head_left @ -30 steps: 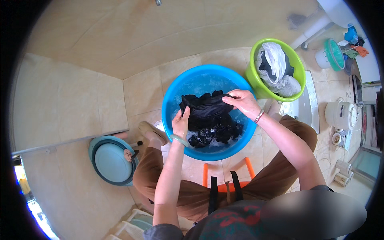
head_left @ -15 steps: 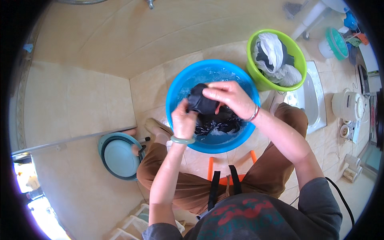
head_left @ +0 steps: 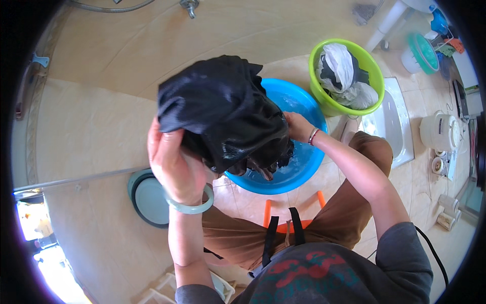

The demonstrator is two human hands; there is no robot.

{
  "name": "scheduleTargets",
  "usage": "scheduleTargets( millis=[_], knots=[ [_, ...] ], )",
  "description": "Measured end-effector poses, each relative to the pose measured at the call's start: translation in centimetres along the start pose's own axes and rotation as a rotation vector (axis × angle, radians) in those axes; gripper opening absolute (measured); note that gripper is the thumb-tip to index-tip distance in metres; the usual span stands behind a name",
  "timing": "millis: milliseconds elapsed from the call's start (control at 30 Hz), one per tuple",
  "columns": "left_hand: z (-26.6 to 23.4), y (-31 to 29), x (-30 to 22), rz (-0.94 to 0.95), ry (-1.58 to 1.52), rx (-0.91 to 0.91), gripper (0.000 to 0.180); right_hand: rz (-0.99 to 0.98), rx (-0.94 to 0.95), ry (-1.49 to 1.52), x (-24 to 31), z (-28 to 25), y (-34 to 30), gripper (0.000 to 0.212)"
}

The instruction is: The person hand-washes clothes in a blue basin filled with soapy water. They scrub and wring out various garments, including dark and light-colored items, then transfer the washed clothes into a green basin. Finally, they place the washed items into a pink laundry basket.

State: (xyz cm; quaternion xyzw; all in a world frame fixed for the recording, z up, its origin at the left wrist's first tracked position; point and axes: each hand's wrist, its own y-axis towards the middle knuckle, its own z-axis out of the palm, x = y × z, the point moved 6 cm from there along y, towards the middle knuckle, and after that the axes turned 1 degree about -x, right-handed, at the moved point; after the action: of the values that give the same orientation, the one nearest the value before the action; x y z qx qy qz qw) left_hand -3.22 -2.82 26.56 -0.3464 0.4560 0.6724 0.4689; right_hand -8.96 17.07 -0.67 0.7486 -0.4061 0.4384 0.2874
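Observation:
A wet black garment (head_left: 223, 111) hangs in front of me, lifted above the left part of a round blue basin (head_left: 316, 109) of water. My left hand (head_left: 174, 157), with a pale green bangle at its wrist, grips the garment's left edge, thumb and fingers closed on the cloth. At the garment's right side, over the basin, my right hand (head_left: 299, 127) also grips the fabric; its fingertips are partly hidden by the cloth. The garment's lower folds hang over the water and cover much of the basin.
Behind the basin to the right, a green bucket (head_left: 382, 83) holds white and dark cloth. A white squat toilet (head_left: 397, 124) lies beside it. Grey-blue folding basins (head_left: 152, 200) lean at the left. Orange stool legs (head_left: 267, 213) show between my knees. A tap (head_left: 190, 7) juts from the wall.
The black garment has come up out of the basin and spread open. My left hand has risen and moved left with it; my right hand has shifted slightly, staying over the basin.

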Motion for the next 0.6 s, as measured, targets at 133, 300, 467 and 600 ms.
scheduleTargets(
  millis=[133,300,467,600],
  knots=[
    [-2.3,1.7,-0.3,-0.033,0.127,-0.24,0.034,0.139,-0.202,0.439,-0.1,-1.3,-0.3,0.01],
    [-8.9,0.0,4.7,-0.198,0.256,-0.403,0.032,0.201,-0.4,0.628,5.8,-5.0,-1.0,0.015],
    [-14.9,-3.2,12.3,-0.441,0.841,-0.253,0.033,0.158,-0.351,0.962,9.2,-5.3,-0.5,0.014],
    [-12.3,-3.7,16.2,-0.564,1.133,0.021,0.05,0.352,-0.407,1.251,8.5,-4.7,-0.5,0.012]
  ],
)
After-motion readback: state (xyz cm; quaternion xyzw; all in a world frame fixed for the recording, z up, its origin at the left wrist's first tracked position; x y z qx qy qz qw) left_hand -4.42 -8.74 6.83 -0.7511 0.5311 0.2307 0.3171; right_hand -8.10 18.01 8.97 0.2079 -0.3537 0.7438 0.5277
